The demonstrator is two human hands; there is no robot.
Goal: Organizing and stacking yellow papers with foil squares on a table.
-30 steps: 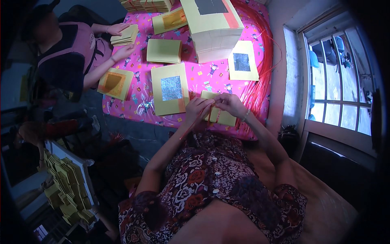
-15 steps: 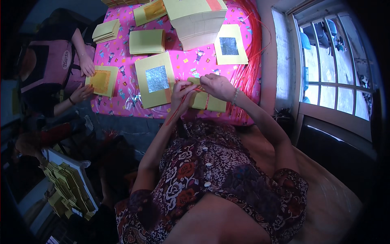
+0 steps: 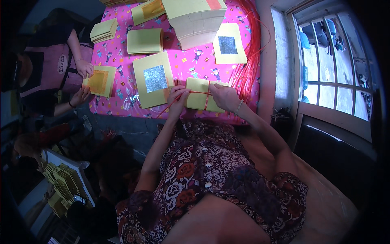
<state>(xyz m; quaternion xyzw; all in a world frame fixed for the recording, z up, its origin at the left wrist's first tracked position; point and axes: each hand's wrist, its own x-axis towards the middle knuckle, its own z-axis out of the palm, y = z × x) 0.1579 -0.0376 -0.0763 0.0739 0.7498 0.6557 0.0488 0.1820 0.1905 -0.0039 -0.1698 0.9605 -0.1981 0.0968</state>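
My left hand (image 3: 177, 99) and right hand (image 3: 224, 97) pinch a red cord (image 3: 199, 92) stretched across the yellow paper bundle (image 3: 196, 101), which lies between them on the pink-covered counter (image 3: 183, 67).

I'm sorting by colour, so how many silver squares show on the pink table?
2: the nearer square lies ahead and left of the left hand; the farther square, right of the tall paper stack. Stacks may hide others.
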